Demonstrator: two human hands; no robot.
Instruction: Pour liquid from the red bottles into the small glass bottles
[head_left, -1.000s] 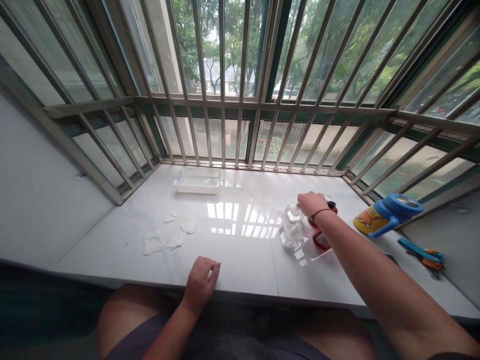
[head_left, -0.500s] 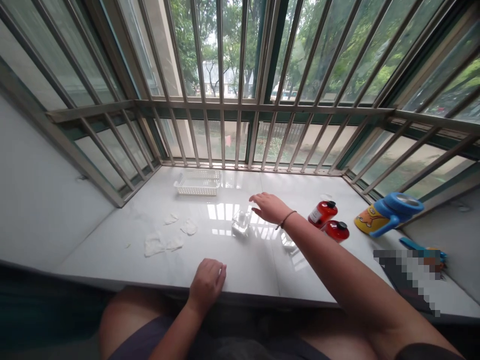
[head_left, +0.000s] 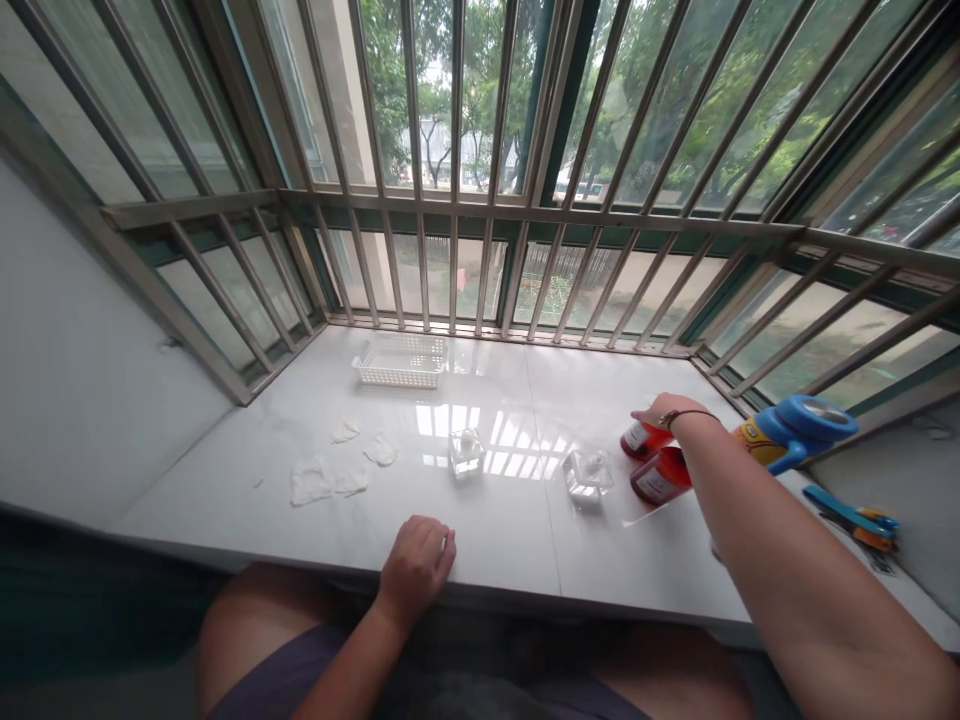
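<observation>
My right hand (head_left: pixel 664 412) reaches out flat above two red bottles with white labels, its fingers at the far bottle (head_left: pixel 640 440). The near bottle (head_left: pixel 658 476) sits just below my wrist, and my forearm hides both bottle tops. My left hand (head_left: pixel 416 565) rests in a loose curl at the front edge of the white stone sill (head_left: pixel 495 540), touching nothing else. Two small clear glass cubes stand on the sill: one (head_left: pixel 466 452) mid-sill, the other (head_left: pixel 588 472) left of the bottles.
A white perforated plastic basket (head_left: pixel 401 362) stands near the barred window (head_left: pixel 450 250). Several crumpled tissue scraps (head_left: pixel 310 483) lie left of centre. A blue and yellow toy (head_left: pixel 795 432) and a blue-handled tool (head_left: pixel 847 512) lie at the right.
My right hand has moved right, from above mid-sill to over the red bottles, and now covers their tops. Both glass cubes show fully. My left hand has barely moved.
</observation>
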